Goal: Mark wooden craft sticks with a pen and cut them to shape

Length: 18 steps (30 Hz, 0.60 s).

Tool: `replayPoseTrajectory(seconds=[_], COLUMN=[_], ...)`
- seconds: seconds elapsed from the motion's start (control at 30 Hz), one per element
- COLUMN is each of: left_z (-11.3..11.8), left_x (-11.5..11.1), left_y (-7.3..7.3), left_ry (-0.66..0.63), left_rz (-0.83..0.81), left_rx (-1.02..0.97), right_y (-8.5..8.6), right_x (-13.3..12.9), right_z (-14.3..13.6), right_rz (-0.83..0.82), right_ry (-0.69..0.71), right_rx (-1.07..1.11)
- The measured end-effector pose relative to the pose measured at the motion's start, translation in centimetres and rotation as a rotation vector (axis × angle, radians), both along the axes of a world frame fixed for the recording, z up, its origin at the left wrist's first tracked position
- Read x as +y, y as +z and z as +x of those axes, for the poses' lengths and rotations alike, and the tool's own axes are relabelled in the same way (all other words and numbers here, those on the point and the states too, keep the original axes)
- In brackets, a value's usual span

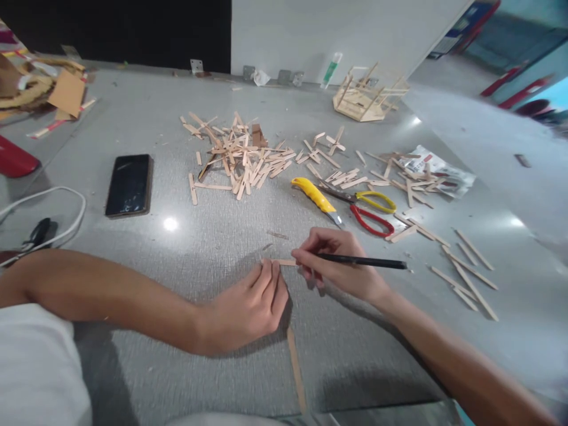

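My left hand [252,305] rests on the grey table with its fingers together, the fingertips pressing down a wooden craft stick [286,262]. Part of that stick is hidden under my fingers. A slim black pen [364,261] is pinched in my right hand [337,260], its back end pointing right. The pen's tip is covered by my fingers, close to the right end of the stick. Another, longer wooden strip [296,370] lies just below my left hand. Small dark slivers [278,235] lie beyond my fingertips.
Beyond my hands are a yellow utility knife [315,197], scissors [370,213] with red and yellow handles, and a craft-stick heap [248,157]. A phone [128,184] lies left. Farther back stand a wooden-stick frame [368,97] and a glue tube [331,71]. Loose sticks [470,278] lie right.
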State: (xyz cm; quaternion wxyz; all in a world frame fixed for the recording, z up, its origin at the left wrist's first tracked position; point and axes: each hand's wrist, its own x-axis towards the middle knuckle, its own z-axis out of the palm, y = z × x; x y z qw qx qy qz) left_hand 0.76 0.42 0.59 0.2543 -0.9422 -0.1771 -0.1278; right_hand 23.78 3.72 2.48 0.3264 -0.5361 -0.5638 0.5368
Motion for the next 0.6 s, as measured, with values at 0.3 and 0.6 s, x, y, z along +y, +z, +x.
replayPoseTrajectory(seconds=[0.3, 0.6], left_z=[0.0, 0.0], left_x=[0.1, 0.0], left_y=[-0.1, -0.3], left_ry=[0.008, 0.022], left_rz=[-0.032, -0.014], left_rx=[-0.037, -0.049], right_y=[-2.2, -2.3], right_x=[0.1, 0.0], right_z=[-1.0, -0.8], right_rz=[0.128, 0.142], right_ry=[0.044, 0.094], right_rx=[-0.086, -0.145])
